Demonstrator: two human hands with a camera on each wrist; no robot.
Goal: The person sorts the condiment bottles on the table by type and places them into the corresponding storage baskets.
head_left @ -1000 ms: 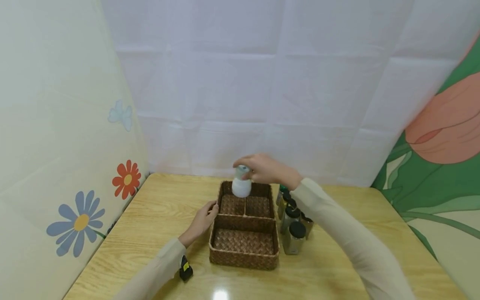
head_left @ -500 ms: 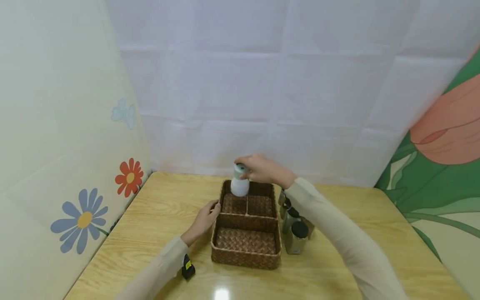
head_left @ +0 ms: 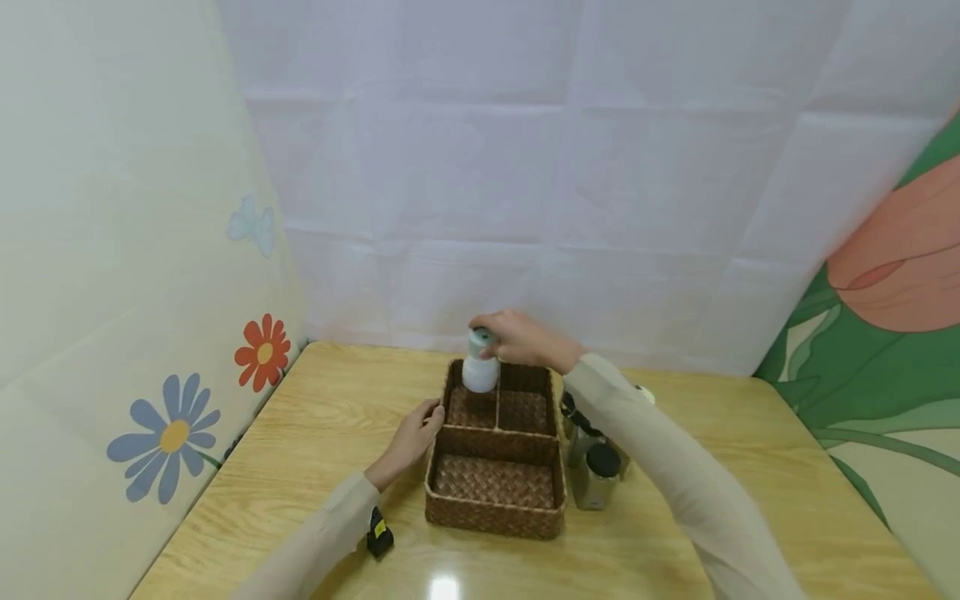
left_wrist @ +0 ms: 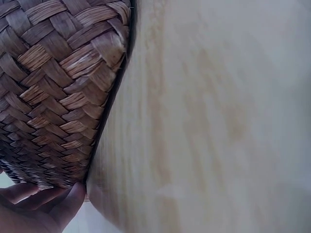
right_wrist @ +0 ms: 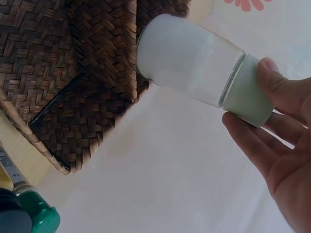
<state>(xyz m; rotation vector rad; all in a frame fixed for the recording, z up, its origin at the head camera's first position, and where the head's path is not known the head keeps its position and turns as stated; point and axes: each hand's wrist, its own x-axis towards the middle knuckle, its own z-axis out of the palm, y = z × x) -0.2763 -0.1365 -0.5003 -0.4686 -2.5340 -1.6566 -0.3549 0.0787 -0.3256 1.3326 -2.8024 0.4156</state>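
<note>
In the head view my right hand [head_left: 528, 340] holds a glass seasoning jar [head_left: 481, 367] by its cap, above the far left compartment of a brown woven basket [head_left: 495, 517]. White contents and a pale green cap [right_wrist: 249, 92] show on the jar [right_wrist: 189, 60] in the right wrist view, where thumb and fingers pinch the cap. My left hand [head_left: 408, 440] rests against the basket's left side. Its fingers [left_wrist: 70, 206] touch the outer woven wall [left_wrist: 58, 97] in the left wrist view. The basket has three compartments: two small ones at the far side and a wide near one.
Right of the basket stand several jars with dark lids, the nearest being a square jar [head_left: 597, 479]; my right sleeve [head_left: 652, 442] covers part of them. A green-capped bottle [right_wrist: 39, 213] shows in the right wrist view. A small black object [head_left: 380, 537] sits beside my left sleeve.
The head view has shifted slightly. My right hand and the jar have moved a little left relative to the basket, still above its far left compartment. My left hand stays at the basket's side.
</note>
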